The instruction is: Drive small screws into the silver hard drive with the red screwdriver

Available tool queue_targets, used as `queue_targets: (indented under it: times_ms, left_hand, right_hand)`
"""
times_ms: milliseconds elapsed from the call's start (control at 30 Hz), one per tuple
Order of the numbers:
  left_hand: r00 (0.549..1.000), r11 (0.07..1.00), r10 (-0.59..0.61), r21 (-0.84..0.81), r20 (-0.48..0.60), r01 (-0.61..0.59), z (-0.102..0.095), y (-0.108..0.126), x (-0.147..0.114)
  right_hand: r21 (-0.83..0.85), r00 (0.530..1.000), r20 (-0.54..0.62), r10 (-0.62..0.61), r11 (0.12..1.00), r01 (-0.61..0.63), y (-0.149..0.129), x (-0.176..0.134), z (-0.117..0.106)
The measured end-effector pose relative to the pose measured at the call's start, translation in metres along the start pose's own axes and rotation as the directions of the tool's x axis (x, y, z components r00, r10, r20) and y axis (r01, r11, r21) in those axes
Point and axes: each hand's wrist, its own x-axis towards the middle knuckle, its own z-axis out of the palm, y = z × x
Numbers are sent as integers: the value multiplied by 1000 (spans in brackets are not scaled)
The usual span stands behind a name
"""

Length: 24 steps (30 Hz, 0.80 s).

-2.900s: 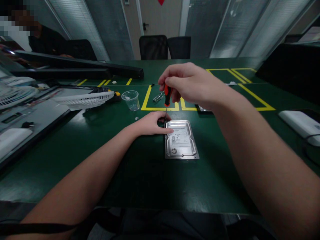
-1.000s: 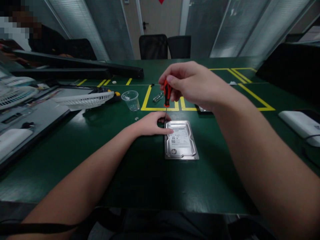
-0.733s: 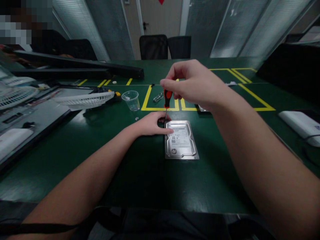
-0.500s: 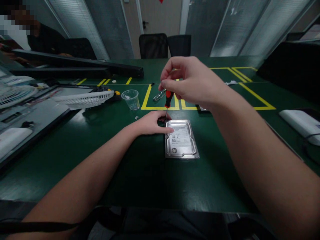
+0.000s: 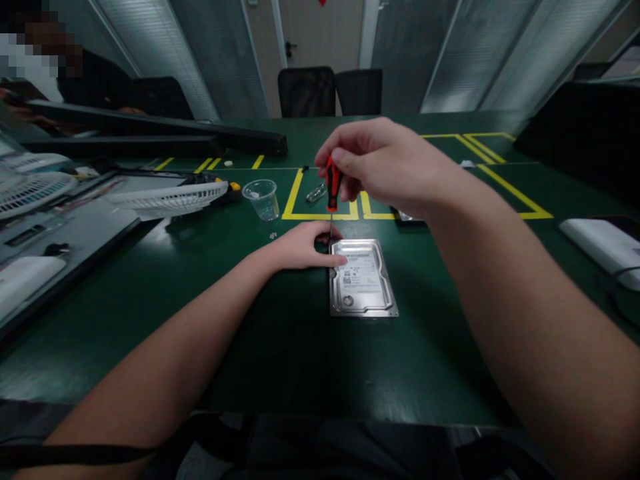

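A silver hard drive point(image 5: 364, 279) lies flat on the green table, its printed label facing up. My left hand point(image 5: 309, 244) grips its far left corner, with the thumb across the top face and the other fingers partly hidden at the far edge. Above that corner, my right hand point(image 5: 363, 159) is closed around the red and black handle of a screwdriver point(image 5: 334, 183). The screwdriver stands nearly upright, and its thin shaft reaches down to the drive's far left corner. Whether the tip sits in a screw cannot be made out.
Left of my hands stands a clear plastic cup point(image 5: 262, 200), with small screws point(image 5: 273, 235) near it. A white grille point(image 5: 170, 199) and a large panel fill the left. Behind my right hand lies another metal item point(image 5: 410, 215). A white device point(image 5: 600, 247) sits at right. A person sits far left.
My right hand has shifted its grip on the screwdriver, so more of the handle shows and the fingers wrap its side. The left hand and the drive have stayed put.
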Motion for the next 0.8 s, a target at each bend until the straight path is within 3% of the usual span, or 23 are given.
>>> queue_targets:
  times_ms: [133, 300, 533, 800]
  left_hand:
    - [1000, 1000, -6, 8, 6, 6, 0, 1, 0]
    - [1000, 1000, 26, -7, 2, -26, -1, 2, 0]
    - [1000, 999, 29, -20, -9, -29, 0, 1, -1]
    - [1000, 1000, 21, -22, -5, -21, 1, 0, 0]
  right_hand:
    - [-73, 999, -42, -25, 997, 22, -5, -4, 0]
    - [-36, 997, -71, -12, 999, 10, -8, -6, 0]
    - [-9, 997, 21, -80, 997, 80, -5, -6, -2]
    - [56, 999, 47, -25, 998, 22, 2, -1, 0]
